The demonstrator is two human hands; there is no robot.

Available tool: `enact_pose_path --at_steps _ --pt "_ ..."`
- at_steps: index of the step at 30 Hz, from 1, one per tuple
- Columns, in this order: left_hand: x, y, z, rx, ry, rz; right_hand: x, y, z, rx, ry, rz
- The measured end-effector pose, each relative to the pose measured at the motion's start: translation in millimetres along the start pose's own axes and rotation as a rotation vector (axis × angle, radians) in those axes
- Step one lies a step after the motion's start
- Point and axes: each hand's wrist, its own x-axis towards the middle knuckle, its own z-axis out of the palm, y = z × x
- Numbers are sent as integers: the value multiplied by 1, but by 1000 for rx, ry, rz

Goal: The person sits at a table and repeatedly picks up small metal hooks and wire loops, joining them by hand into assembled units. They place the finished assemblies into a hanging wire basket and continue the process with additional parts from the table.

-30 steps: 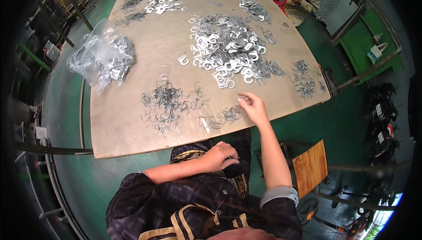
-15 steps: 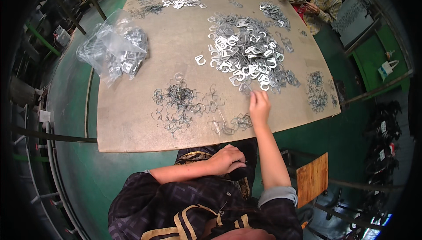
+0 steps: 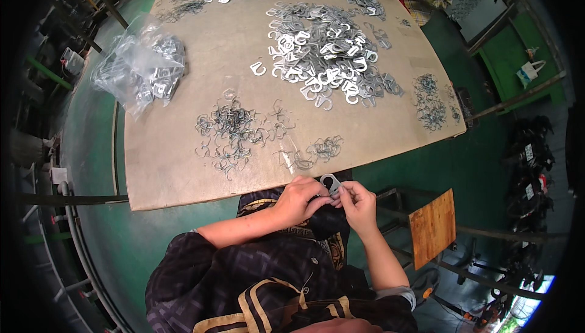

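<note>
clamped, thumb against fingertips, on a grey hook-shaped clip with the right grip, above the lap beside the near edge of the surface. set close at the clip's lower end with the left grip, fingertips bent together; impossible to make out whether also closed on the clip or on something smaller hidden there. turned with the rounded loop up and away, lower end covered by fingers. probably light and stiff, looking like metal, smooth enough to slide or twist in a loose pinch, hardly fragile; best taken by the flat faces near the lower end, leaving the loop free. just beyond, on the surface, scattered in a small cluster of bent wires, with a larger wire heap to the left and another wire patch near the right edge. farther out, heaped in a big clip pile, with a lone clip apart on its left, then bundled in a clear plastic bag near the left edge.
</note>
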Motion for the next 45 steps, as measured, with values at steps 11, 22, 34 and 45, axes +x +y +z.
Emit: enact_pose_path --at_steps 11,22,34,45 --pt "19 -15 -44 161 26 102 -13 0 5 -223 56 -161" --pt "77 -90 -72 1074 -159 175 -19 8 5 -158 35 -99" --pt "44 -27 -68 -540 -103 -336 -16 15 13 -120 31 -79" --pt "14 -6 -29 -585 -207 -288 -16 14 18 -184 34 -136"
